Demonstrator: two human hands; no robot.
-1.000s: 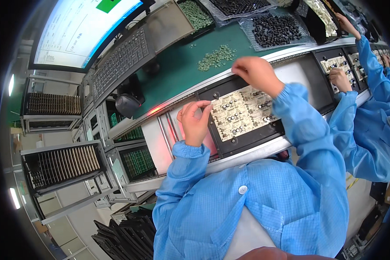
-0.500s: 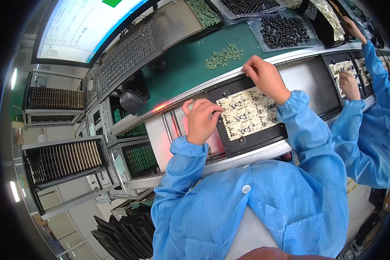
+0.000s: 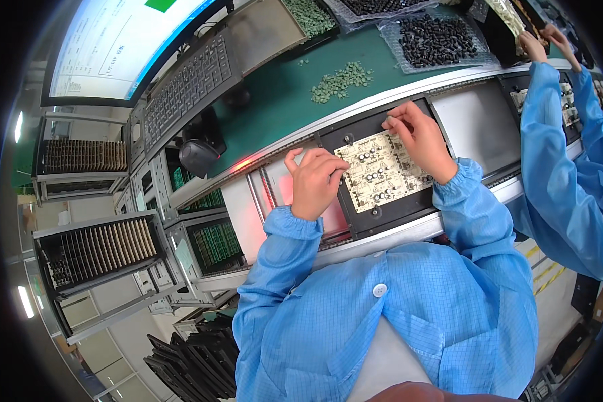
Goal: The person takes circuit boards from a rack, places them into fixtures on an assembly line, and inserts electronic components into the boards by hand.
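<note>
A cream circuit board [image 3: 362, 192] with rows of small dark round parts sits in a black carrier frame [image 3: 419, 203] on the conveyor. My left hand [image 3: 313, 184] is at the board's left edge, thumb and forefinger pinched together; what lies between them is too small to make out. Over the board's upper right, my right hand [image 3: 419, 137] pinches a small green component [image 3: 388, 119] at its fingertips. Beyond the conveyor, a loose pile of green components [image 3: 342, 82] lies on the green mat [image 3: 268, 120].
A bubble-wrap bag of black parts [image 3: 439, 41] lies at the back. A keyboard [image 3: 189, 87], mouse [image 3: 198, 157] and monitor [image 3: 114, 53] stand at the left, above racks of boards [image 3: 100, 249]. Co-workers' blue sleeves [image 3: 549, 134] reach in at the right.
My right hand has come back from the conveyor's far rail to over the board, with a green component now showing in its fingertips. My left hand has barely moved. A co-worker's arm has reached farther back.
</note>
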